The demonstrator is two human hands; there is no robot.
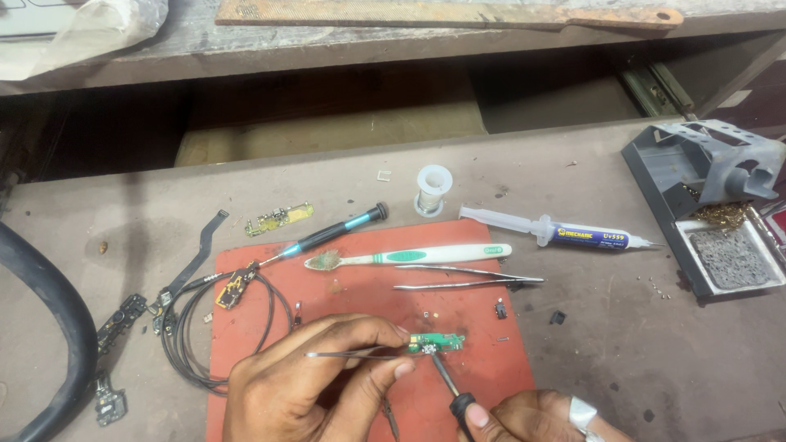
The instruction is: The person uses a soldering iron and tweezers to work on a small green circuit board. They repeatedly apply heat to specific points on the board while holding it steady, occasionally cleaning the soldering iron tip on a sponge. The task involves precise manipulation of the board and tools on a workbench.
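Lying near the lower middle of the red mat (360, 286), a small green circuit board (438, 342) is being worked on from both sides. The left hand (315, 381) is pinching a pair of thin tweezers (360, 354), its fingers clamped on them, and the tips are reaching the board's left end. The right hand (532, 417), partly cut off by the lower edge, is gripping the black handle of a soldering iron (450, 389), whose metal tip is touching the board from below.

Above the board, a second pair of tweezers (467, 277) is lying on the mat, and just beyond it a white and green toothbrush (409, 257) is resting across the mat. A black screwdriver with a teal band (327, 236) is lying tilted at the mat's upper left, its tip beside another small board with black cables (196, 327) looping off the mat. On the grey desk (573, 344) behind the mat, a small spool of solder wire (432, 188) is standing, with a flux syringe (565, 233) lying to its right. At the far right, a grey soldering iron stand with a sponge (712, 196) is sitting.
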